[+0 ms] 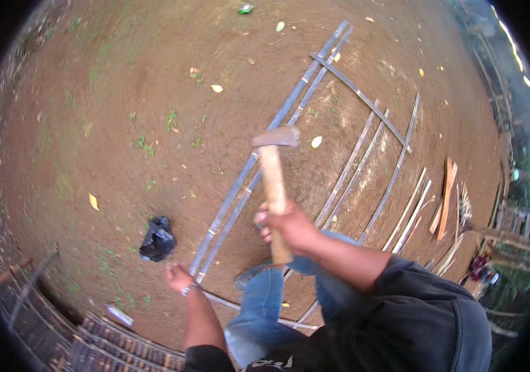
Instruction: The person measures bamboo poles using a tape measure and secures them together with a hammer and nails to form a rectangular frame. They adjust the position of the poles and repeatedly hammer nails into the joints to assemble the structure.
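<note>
My right hand (289,228) is closed around the pale wooden handle of a hatchet (272,177). Its dark metal head is raised in front of me, above two long bamboo strips (240,180) on the ground. My left hand (181,277), with a watch at the wrist, is low beside the near ends of those strips. Just beyond its fingers lies a crumpled black plastic bag (158,239). The left fingers are small and blurred, so I cannot make out whether they hold anything. A crosspiece (361,96) lies over the strips' far ends.
More thin strips (351,162) lie parallel on the right, inside the frame-like layout. Loose slats (409,214) and brown wooden pieces (446,198) are farther right. At the lower left are a dark slatted bamboo structure (106,344) and a clear plastic bottle (120,315).
</note>
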`<control>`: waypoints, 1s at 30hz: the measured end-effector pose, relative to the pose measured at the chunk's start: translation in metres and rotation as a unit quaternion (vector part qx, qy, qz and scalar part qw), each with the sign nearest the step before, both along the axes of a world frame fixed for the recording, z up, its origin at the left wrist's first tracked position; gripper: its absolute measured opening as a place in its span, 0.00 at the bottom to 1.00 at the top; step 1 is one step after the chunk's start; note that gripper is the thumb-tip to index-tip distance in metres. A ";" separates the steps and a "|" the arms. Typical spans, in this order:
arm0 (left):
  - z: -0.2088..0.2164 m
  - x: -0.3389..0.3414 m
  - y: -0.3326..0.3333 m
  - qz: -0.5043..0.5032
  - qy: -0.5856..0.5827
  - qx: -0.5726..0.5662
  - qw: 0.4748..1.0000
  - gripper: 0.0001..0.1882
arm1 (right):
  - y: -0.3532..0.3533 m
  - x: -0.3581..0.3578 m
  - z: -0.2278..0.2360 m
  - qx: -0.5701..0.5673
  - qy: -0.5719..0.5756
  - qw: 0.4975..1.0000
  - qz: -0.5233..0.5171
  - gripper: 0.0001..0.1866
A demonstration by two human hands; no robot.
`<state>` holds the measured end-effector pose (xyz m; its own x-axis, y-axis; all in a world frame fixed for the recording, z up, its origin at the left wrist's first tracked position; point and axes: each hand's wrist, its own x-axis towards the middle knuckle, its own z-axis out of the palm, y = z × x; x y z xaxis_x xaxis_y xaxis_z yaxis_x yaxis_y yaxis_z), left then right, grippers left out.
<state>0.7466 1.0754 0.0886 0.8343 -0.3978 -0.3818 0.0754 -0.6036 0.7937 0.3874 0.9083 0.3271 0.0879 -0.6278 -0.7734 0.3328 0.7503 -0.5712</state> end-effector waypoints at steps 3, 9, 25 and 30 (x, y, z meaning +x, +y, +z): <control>0.045 -0.041 0.001 0.045 0.271 -0.023 0.961 0.15 | -0.033 -0.096 0.029 0.021 0.048 0.997 -0.059 0.15; 0.115 -0.169 -0.080 -0.352 0.232 0.124 0.898 0.10 | -0.120 -0.313 0.025 -0.005 0.263 0.960 -0.094 0.17; -0.096 -0.642 -0.563 -0.660 -0.042 0.019 0.750 0.09 | -0.479 -0.570 -0.382 0.000 0.460 0.888 -0.013 0.20; -0.186 -0.697 -0.648 -0.801 -0.188 -0.165 0.543 0.08 | -0.512 -0.555 -0.431 -0.011 0.461 0.886 -0.047 0.19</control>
<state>0.0497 0.4274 -0.0975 -0.6901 -0.7237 0.0086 -0.5427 0.5253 0.6554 -0.1679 0.3961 -0.1041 -0.6283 -0.6142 -0.4776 -0.2217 0.7298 -0.6467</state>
